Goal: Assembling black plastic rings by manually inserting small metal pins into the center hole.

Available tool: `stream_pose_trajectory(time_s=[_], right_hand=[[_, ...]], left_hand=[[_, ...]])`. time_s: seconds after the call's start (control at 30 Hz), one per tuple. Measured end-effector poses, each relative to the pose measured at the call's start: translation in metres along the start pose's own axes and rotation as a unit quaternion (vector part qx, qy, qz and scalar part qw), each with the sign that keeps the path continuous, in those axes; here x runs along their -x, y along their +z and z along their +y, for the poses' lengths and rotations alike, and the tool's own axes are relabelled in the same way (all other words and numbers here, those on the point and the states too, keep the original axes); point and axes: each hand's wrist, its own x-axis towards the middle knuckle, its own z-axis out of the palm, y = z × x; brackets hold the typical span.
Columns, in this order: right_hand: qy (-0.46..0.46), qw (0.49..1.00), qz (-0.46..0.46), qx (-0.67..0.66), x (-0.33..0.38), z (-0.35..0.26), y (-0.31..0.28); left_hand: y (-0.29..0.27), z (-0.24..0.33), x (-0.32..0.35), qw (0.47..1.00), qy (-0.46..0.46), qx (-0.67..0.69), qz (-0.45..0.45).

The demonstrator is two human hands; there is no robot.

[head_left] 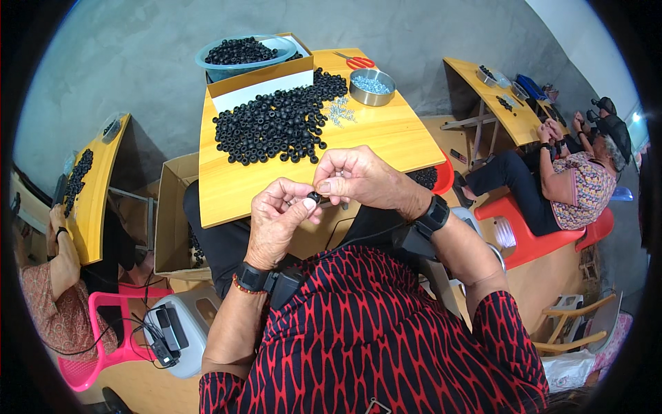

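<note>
Above my lap, just off the near edge of the yellow table point(407, 138), both hands meet. My left hand point(276, 214) pinches a small round black part point(314, 196) with a hole in it, between thumb and fingertips. Closed fingertips of my right hand point(362, 178) press against the same part from above; whatever they grip is too small to make out. Beyond the hands lies a heap of similar black parts point(265, 127). Beside it are scattered small silvery pieces point(339, 112), and a round metal bowl point(373, 99) holds more of them.
At the table's back, a pale blue basin point(207, 61) of black parts rests on an open box point(262, 77). Red-handled scissors point(360, 63) lie nearby. A cardboard carton point(169, 214) stands left of my legs. Other people work at a left table point(96, 200) and a right table point(476, 86).
</note>
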Motion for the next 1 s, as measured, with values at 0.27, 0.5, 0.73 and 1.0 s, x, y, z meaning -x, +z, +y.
stream_pose_trajectory(time_s=[0.27,0.5,0.73,1.0], right_hand=[[-0.026,0.994,-0.024,0.105,-0.007,-0.009,0.003],[-0.048,0.996,0.03,0.068,-0.007,-0.001,0.009],[-0.083,0.993,0.054,0.061,-0.009,0.013,0.007],[-0.053,0.995,0.057,0.056,-0.003,0.006,0.008]], left_hand=[[-0.003,-0.003,0.0,1.0,-0.007,0.003,-0.012],[0.006,0.0,-0.001,0.998,-0.026,0.06,0.017],[-0.002,-0.005,-0.001,0.994,-0.06,0.083,0.024],[-0.002,-0.001,0.0,0.984,-0.095,0.152,0.012]])
